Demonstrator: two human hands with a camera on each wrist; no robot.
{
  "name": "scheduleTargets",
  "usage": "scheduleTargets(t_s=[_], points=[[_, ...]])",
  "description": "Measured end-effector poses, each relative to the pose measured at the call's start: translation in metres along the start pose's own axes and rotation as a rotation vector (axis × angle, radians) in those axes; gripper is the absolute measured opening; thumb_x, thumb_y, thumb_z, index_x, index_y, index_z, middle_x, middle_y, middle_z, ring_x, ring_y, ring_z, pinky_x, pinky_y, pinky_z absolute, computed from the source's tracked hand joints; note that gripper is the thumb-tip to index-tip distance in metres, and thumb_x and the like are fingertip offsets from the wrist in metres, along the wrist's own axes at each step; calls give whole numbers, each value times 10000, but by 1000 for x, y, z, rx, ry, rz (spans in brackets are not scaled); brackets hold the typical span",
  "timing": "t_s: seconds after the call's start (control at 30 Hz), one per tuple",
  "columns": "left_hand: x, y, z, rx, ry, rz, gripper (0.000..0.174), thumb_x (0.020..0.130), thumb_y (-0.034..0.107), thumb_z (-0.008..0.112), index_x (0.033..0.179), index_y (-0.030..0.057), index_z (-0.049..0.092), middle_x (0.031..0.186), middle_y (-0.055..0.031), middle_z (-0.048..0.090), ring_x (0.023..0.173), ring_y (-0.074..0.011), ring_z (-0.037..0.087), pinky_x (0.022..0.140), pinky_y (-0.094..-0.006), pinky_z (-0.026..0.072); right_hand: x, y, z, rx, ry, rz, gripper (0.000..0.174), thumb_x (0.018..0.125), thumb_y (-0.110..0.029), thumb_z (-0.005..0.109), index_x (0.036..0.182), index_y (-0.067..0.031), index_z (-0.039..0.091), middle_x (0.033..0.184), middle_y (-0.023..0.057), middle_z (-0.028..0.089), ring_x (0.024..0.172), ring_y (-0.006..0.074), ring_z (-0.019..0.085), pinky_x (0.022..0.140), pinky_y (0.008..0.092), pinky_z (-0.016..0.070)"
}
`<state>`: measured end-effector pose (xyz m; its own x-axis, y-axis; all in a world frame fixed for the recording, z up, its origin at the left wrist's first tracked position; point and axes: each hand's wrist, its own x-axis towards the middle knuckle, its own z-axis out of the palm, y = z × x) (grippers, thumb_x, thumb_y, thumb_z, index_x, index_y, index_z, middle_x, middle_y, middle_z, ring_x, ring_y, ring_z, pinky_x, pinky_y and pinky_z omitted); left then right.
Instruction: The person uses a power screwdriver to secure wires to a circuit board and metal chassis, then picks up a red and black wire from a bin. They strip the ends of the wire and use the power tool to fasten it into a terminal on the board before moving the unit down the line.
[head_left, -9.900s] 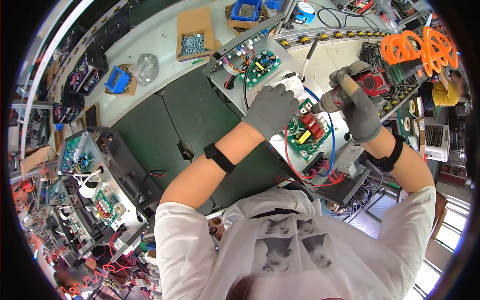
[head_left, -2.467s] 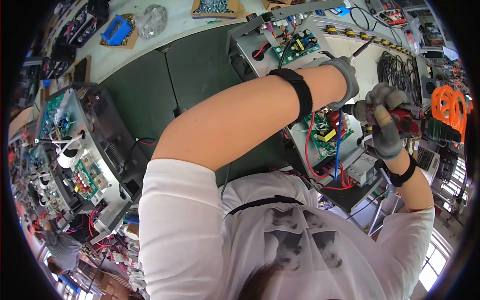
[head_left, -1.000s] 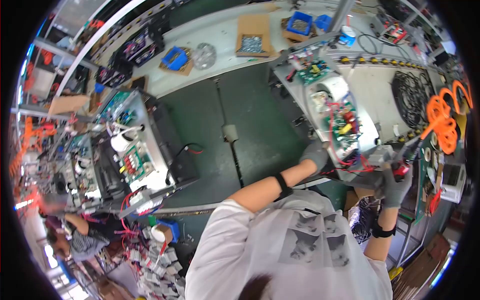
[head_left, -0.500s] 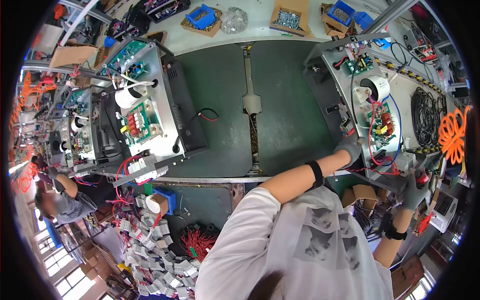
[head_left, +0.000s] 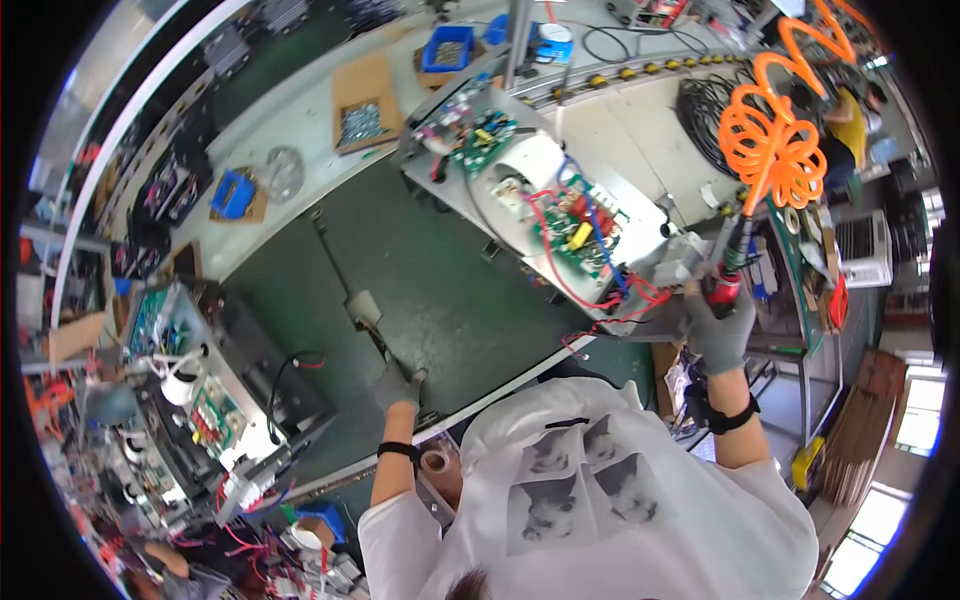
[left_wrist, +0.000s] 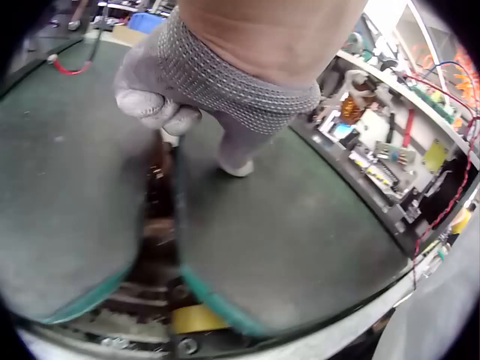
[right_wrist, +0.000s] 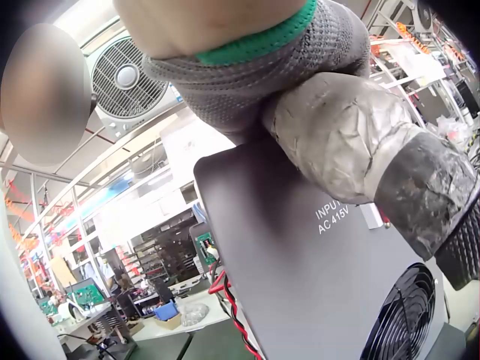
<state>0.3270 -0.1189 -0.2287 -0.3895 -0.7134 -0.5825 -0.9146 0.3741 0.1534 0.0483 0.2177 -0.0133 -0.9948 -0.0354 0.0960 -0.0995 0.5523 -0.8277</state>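
My gloved left hand (head_left: pixel 398 388) reaches down to the slot between two green work surfaces. In the left wrist view its fingers (left_wrist: pixel 161 112) are bent at the slot (left_wrist: pixel 159 187), while the thumb stands apart on the green surface (left_wrist: pixel 285 217). My gloved right hand (head_left: pixel 718 335) grips a red power screwdriver (head_left: pixel 722 290) beside the front corner of an open chassis (head_left: pixel 645 225). In the right wrist view a silvery, wrinkled part with a black band (right_wrist: pixel 427 187) lies before the chassis panel (right_wrist: pixel 277 240), marked INPUT AC 415V.
An orange coiled hose (head_left: pixel 775 150) leads to the screwdriver. The chassis carries a circuit board (head_left: pixel 575 235) with red and blue wires. Another open chassis (head_left: pixel 265 350) stands at left. Along the back are a blue bin (head_left: pixel 447 50) and a cardboard box of screws (head_left: pixel 362 120).
My left hand has left the chassis's near edge and moved left to the slot. Earlier both hands worked over the circuit board; the right has drawn back to the corner, still holding the screwdriver.
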Motion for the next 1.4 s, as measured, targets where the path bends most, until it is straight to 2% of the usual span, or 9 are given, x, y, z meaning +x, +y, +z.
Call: scheduleTargets(t_s=[0.33, 0.37, 0.5, 0.6, 0.7, 0.83, 0.93, 1.13, 1.4], points=[[20, 17, 24, -4, -163, 56, 492, 745, 375, 658, 1089, 35, 567, 1058, -202, 607, 1005, -356, 574, 852, -412, 458, 19, 16, -14, 153, 7, 180, 292, 724, -33, 721, 975, -18, 572, 827, 3, 578, 715, 59, 517, 614, 201, 423], [26, 20, 35, 1, -194, 76, 461, 750, 387, 658, 1051, 46, 582, 1036, -198, 614, 985, -356, 581, 844, -414, 460, 27, 10, -12, 120, 72, 3, 302, 744, -40, 713, 1009, -13, 572, 825, 15, 599, 684, 75, 541, 603, 210, 439], [14, 90, 28, 60, -281, 59, 450, 763, 412, 637, 1044, 62, 601, 1021, -199, 621, 964, -354, 595, 824, -419, 474, 99, 99, -67, -58, 7, 19, 342, 747, -85, 734, 1049, -26, 584, 923, 3, 607, 792, 69, 542, 705, 215, 430], [10, 111, 36, 15, -299, 153, 443, 786, 395, 607, 1088, 73, 582, 1048, -186, 617, 977, -345, 591, 840, -410, 471, 155, 138, -95, -52, 1, -60, 316, 742, -109, 735, 1017, -49, 593, 801, -25, 585, 602, 33, 475, 512, 184, 362], [18, 110, 53, -239, -191, 265, 347, 811, 335, 569, 1056, 89, 588, 1018, -163, 629, 939, -344, 604, 819, -431, 478, 221, 194, -145, -78, -60, 84, 332, 757, -62, 714, 1060, -33, 581, 905, -4, 607, 764, 74, 548, 683, 207, 423], [27, 79, 45, -525, 106, -14, 276, 847, 283, 482, 1042, 101, 551, 1011, -182, 615, 906, -379, 597, 784, -460, 477, 256, 215, -156, 45, -15, 0, 254, 780, -26, 678, 1013, -41, 578, 876, -14, 568, 737, 62, 519, 640, 194, 406], [32, 52, 39, -87, 210, -201, 225, 853, 231, 491, 1030, 99, 530, 1000, -115, 558, 970, -304, 558, 806, -434, 471, 285, 238, -175, 22, -13, 13, 297, 787, -37, 674, 1066, -25, 571, 896, -14, 578, 768, 72, 543, 682, 201, 422], [29, 12, 62, 493, 252, -55, 294, 806, 171, 519, 1080, 64, 511, 1006, -64, 529, 1004, -224, 492, 816, -349, 406, 312, 262, -196, -105, 13, 61, 331, 786, -80, 688, 1091, -12, 578, 952, 9, 599, 810, 88, 553, 701, 218, 434], [22, 9, 98, 529, 501, -59, 517, 829, 147, 462, 1322, 42, 345, 1278, -126, 439, 1010, -245, 480, 885, -363, 365, 300, 260, -191, -75, 34, -8, 293, 790, -125, 694, 1054, -39, 602, 929, -14, 594, 787, 71, 530, 687, 214, 422]])
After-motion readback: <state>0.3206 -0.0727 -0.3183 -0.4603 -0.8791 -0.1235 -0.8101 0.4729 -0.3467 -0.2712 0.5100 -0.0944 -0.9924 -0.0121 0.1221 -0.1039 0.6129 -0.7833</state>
